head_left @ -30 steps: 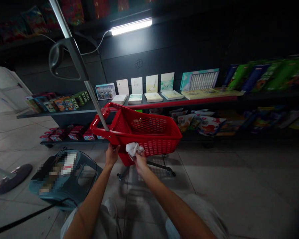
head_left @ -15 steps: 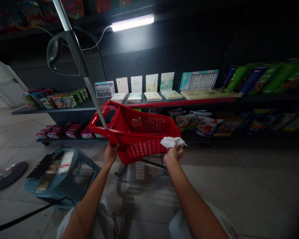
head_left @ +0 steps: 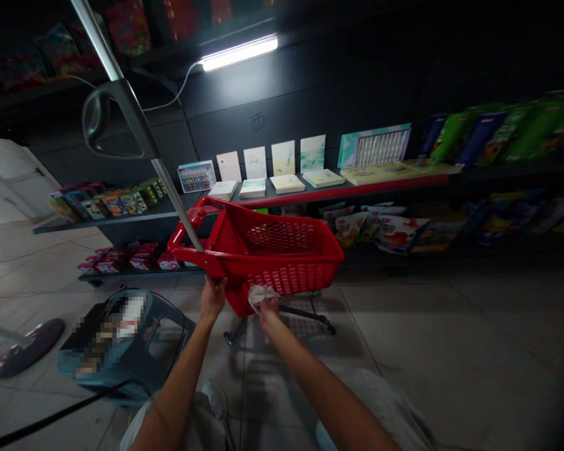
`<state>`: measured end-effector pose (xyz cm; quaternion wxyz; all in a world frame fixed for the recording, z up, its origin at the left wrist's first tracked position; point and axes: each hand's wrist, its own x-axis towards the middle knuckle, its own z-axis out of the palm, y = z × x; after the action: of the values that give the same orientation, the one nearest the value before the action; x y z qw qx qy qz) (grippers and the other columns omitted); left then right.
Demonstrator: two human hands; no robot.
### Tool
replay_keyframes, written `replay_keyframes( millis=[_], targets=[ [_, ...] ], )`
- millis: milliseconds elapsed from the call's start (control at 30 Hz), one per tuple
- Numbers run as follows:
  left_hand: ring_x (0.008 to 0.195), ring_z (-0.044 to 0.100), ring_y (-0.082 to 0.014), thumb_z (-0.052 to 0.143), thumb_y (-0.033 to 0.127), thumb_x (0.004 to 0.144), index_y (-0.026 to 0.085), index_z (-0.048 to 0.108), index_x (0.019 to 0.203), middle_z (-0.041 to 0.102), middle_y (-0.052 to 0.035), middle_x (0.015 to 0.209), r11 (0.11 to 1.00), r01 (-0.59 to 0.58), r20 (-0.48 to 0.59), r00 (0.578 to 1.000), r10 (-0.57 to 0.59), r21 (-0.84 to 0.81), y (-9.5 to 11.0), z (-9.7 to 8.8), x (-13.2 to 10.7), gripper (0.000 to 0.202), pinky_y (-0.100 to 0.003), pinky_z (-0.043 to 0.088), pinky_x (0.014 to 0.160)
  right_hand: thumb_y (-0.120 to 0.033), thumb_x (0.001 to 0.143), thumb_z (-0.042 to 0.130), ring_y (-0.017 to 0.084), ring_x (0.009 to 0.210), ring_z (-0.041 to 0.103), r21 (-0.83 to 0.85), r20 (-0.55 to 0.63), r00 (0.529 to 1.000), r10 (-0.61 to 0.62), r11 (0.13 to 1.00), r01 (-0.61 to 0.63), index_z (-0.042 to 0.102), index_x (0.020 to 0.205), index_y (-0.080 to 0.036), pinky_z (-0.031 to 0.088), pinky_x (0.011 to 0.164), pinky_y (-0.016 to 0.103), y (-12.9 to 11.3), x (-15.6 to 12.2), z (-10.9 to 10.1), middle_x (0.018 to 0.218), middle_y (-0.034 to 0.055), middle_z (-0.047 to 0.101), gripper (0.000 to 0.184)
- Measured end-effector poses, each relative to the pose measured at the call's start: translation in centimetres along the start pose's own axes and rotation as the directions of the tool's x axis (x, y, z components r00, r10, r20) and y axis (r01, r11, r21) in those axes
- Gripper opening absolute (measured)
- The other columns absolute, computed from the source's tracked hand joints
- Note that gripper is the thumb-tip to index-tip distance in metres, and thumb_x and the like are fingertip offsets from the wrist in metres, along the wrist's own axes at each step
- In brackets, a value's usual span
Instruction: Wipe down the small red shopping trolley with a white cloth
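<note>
A red plastic shopping basket on wheels (head_left: 282,250) stands tilted in front of me on the tiled floor. My left hand (head_left: 213,297) is closed on its near rim by the corner. My right hand (head_left: 266,307) grips a crumpled white cloth (head_left: 260,293) and presses it against the basket's near side wall, low down. A long metal pull handle (head_left: 136,125) with a dark grip loop rises from the basket toward the upper left.
Dark shelves (head_left: 338,191) behind the basket carry cards, paint sets and packaged goods. A teal basket (head_left: 122,341) lies on the floor at left, beside a fan base (head_left: 28,347) and a black cable (head_left: 51,416). My knees show at the bottom.
My right hand with the cloth moved from the basket's right end back left to its near lower side. The left hand stayed on the rim.
</note>
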<state>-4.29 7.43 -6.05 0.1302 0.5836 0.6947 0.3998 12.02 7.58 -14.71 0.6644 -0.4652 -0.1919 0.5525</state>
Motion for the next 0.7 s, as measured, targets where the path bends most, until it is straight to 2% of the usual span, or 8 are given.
replay_keyframes(
  millis=[133, 267, 333, 400, 533, 600, 667, 700],
  targets=[
    [0.105, 0.072, -0.0264, 0.056, 0.042, 0.098, 0.019, 0.048, 0.126, 0.073, -0.0151, 0.115, 0.996, 0.025, 0.019, 0.999, -0.027, 0.088, 0.4, -0.3, -0.3, 0.037, -0.034, 0.054, 0.084, -0.021, 0.065, 0.068, 0.016, 0.066, 0.067, 0.099, -0.041, 0.984, 0.173, 0.981, -0.168, 0.056, 0.089, -0.022, 0.058, 0.058, 0.029, -0.3, -0.2, 0.3, 0.078, -0.003, 0.069, 0.027],
    [0.108, 0.071, -0.0275, 0.052, 0.046, 0.099, 0.019, 0.047, 0.128, 0.073, -0.0163, 0.116, 0.988, 0.06, 0.018, 0.998, -0.063, 0.141, 0.8, -0.5, -0.7, 0.039, -0.034, 0.052, 0.084, -0.021, 0.065, 0.071, 0.012, 0.075, 0.07, 0.218, -0.127, 0.982, 0.137, 0.97, -0.108, 0.056, 0.092, -0.024, 0.059, 0.067, 0.024, -4.4, 1.9, -2.1, 0.086, -0.0046, 0.07, 0.031],
    [0.108, 0.071, -0.0281, 0.052, 0.048, 0.099, 0.019, 0.047, 0.128, 0.073, -0.0165, 0.117, 0.987, 0.062, 0.024, 0.998, -0.066, 0.149, 0.9, -0.6, -0.8, 0.041, -0.035, 0.052, 0.083, -0.022, 0.065, 0.072, 0.011, 0.074, 0.069, 0.27, -0.248, 0.967, 0.064, 0.963, 0.006, 0.056, 0.092, -0.024, 0.059, 0.067, 0.021, -7.8, 3.5, -4.2, 0.087, -0.0043, 0.069, 0.032],
    [0.108, 0.071, -0.0282, 0.052, 0.048, 0.099, 0.019, 0.048, 0.128, 0.072, -0.0164, 0.117, 0.987, 0.051, 0.025, 0.998, -0.056, 0.153, 0.8, -0.7, -0.9, 0.041, -0.035, 0.052, 0.083, -0.025, 0.065, 0.073, 0.011, 0.075, 0.069, 0.237, -0.371, 0.927, -0.059, 0.959, 0.156, 0.055, 0.095, -0.024, 0.058, 0.064, 0.021, -11.8, 5.1, -6.9, 0.092, -0.0031, 0.068, 0.035],
    [0.108, 0.071, -0.027, 0.049, 0.045, 0.101, 0.021, 0.046, 0.132, 0.072, -0.0144, 0.12, 0.986, 0.02, 0.038, 0.999, -0.026, 0.164, 0.3, -0.9, -1.2, 0.039, -0.034, 0.051, 0.082, -0.028, 0.066, 0.072, 0.01, 0.085, 0.067, 0.149, -0.485, 0.843, -0.233, 0.928, 0.342, 0.054, 0.104, -0.025, 0.055, 0.069, 0.019, -19.2, 7.8, -12.3, 0.106, -0.0022, 0.066, 0.042],
    [0.106, 0.071, -0.0254, 0.048, 0.041, 0.102, 0.023, 0.046, 0.132, 0.072, -0.0128, 0.122, 0.988, 0.014, 0.052, 0.998, -0.022, 0.156, 0.0, -0.9, -1.3, 0.035, -0.033, 0.051, 0.083, -0.028, 0.064, 0.072, 0.012, 0.085, 0.066, 0.039, -0.573, 0.753, -0.323, 0.907, 0.419, 0.056, 0.104, -0.022, 0.054, 0.069, 0.021, -21.6, 8.6, -14.1, 0.104, -0.0007, 0.066, 0.044],
    [0.106, 0.071, -0.0242, 0.047, 0.035, 0.102, 0.023, 0.047, 0.129, 0.071, -0.0115, 0.122, 0.993, 0.001, 0.07, 0.997, -0.01, 0.12, -0.2, -0.8, -1.4, 0.03, -0.033, 0.052, 0.084, -0.029, 0.061, 0.071, 0.015, 0.086, 0.064, -0.131, -0.56, 0.69, -0.458, 0.872, 0.472, 0.059, 0.103, -0.02, 0.054, 0.07, 0.024, -22.9, 8.7, -14.9, 0.101, 0.0009, 0.067, 0.044],
    [0.105, 0.071, -0.0241, 0.048, 0.034, 0.101, 0.023, 0.047, 0.129, 0.072, -0.0113, 0.122, 0.995, -0.002, 0.08, 0.997, -0.005, 0.098, -0.2, -0.8, -1.4, 0.029, -0.033, 0.052, 0.084, -0.03, 0.062, 0.07, 0.016, 0.087, 0.064, -0.223, -0.493, 0.692, -0.528, 0.845, 0.486, 0.061, 0.102, -0.019, 0.054, 0.072, 0.026, -23.1, 8.6, -14.9, 0.1, 0.0016, 0.067, 0.043]
  ],
)
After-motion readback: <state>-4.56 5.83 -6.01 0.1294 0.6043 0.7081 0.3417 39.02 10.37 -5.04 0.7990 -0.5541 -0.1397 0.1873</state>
